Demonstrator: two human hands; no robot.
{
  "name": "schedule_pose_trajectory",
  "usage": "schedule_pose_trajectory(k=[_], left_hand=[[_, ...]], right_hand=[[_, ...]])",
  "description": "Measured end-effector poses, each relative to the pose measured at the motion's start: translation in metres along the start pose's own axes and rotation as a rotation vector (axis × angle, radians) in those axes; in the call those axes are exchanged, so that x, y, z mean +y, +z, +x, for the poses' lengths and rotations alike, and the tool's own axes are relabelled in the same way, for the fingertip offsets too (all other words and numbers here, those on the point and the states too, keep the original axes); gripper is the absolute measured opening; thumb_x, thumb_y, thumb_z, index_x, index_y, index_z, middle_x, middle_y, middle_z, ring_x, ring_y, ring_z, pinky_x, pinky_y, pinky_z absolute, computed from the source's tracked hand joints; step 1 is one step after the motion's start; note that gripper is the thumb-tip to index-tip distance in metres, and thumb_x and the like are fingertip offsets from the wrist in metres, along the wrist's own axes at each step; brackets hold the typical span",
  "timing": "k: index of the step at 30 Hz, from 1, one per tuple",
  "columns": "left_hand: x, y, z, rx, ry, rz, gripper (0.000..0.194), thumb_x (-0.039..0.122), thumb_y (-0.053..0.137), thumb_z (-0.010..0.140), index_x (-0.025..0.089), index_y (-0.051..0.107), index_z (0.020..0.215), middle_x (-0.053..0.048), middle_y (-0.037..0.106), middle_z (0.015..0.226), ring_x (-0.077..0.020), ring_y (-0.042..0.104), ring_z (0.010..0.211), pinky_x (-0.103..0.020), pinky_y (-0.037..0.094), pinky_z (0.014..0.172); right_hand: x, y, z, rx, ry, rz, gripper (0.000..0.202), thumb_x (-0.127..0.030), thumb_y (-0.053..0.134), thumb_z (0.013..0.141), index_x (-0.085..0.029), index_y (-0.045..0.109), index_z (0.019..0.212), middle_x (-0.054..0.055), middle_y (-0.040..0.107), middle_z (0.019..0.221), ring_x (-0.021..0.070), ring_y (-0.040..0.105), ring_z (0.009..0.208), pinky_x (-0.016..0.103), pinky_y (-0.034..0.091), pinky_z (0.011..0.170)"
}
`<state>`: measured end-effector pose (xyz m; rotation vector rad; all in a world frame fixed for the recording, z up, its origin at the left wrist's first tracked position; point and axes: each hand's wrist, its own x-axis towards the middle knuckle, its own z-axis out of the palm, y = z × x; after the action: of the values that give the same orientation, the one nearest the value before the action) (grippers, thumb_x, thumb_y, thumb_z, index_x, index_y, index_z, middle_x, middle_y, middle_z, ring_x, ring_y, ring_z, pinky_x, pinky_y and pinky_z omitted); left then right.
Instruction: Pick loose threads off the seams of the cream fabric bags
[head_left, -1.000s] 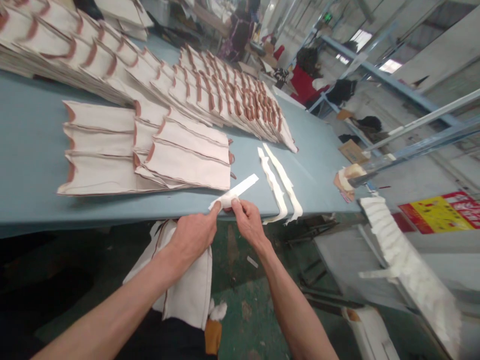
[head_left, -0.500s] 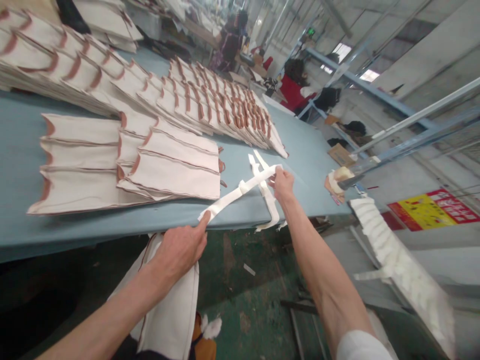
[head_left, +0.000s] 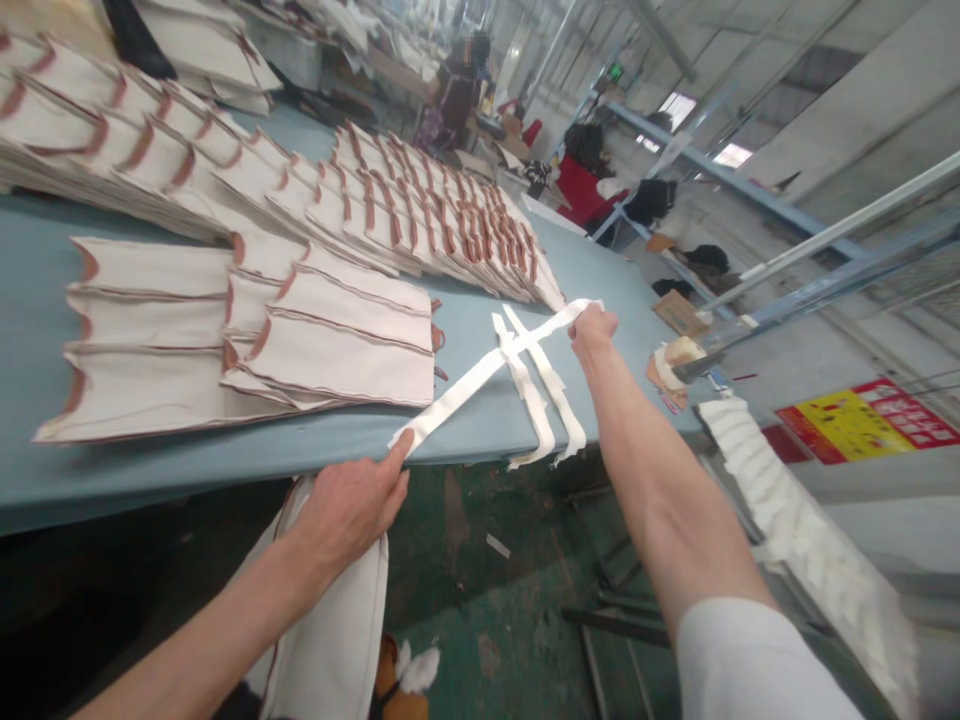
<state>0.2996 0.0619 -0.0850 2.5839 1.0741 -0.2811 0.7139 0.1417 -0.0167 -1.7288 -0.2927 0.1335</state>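
The left hand [head_left: 343, 510] and right hand [head_left: 595, 326] are stretching the white strip [head_left: 461, 391] flatter than before, fingers [head_left: 405, 442] pinching opposite ends.

Your right sleeve [head_left: 757, 655]: white, plain where seen, ending near the elbow in a curved edge. Your right forearm [head_left: 660, 500]: bare, tapering to a bare wrist. Your left forearm [head_left: 225, 630]: bare, likewise tapering. Your left grip [head_left: 352, 508] and right grip [head_left: 594, 326]: ungloved hands.
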Motion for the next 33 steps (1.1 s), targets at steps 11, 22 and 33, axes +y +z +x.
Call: schedule_pose_trajectory(k=[11,22,33], left_hand=[[-0.011,0.010,0.003,0.052,0.012,-0.178,0.059,0.029,0.042,0.111,0.020,0.040,0.170,-0.018,0.085,0.099,-0.0400,0.083,0.099,-0.048,0.063,0.087],[-0.045,0.024,-0.071,0.273,0.068,-0.731,0.049,0.044,0.040,0.109,0.022,0.076,0.133,-0.001,0.080,0.077,-0.0199,0.076,0.071,-0.026,0.050,0.068],[-0.047,0.024,-0.192,0.535,-0.124,-1.172,0.045,0.052,0.055,0.102,0.022,0.064,0.070,0.004,0.056,0.056,-0.0124,0.054,0.049,-0.021,0.040,0.050]], right_hand=[[-0.064,-0.018,-0.091,-0.236,0.117,0.150,0.023,-0.029,0.060,0.111,-0.014,0.068,0.095,-0.003,0.066,0.078,0.0060,0.057,0.055,0.017,0.051,0.051],[-0.058,-0.043,-0.314,-1.039,0.147,0.240,0.057,-0.067,0.096,0.064,-0.017,0.070,0.071,-0.003,0.068,0.055,0.0057,0.054,0.041,0.016,0.046,0.043],[-0.049,-0.014,-0.429,-1.218,0.124,0.218,0.066,-0.075,0.091,0.065,-0.021,0.054,0.069,-0.004,0.062,0.051,0.0068,0.049,0.043,0.019,0.039,0.045]])
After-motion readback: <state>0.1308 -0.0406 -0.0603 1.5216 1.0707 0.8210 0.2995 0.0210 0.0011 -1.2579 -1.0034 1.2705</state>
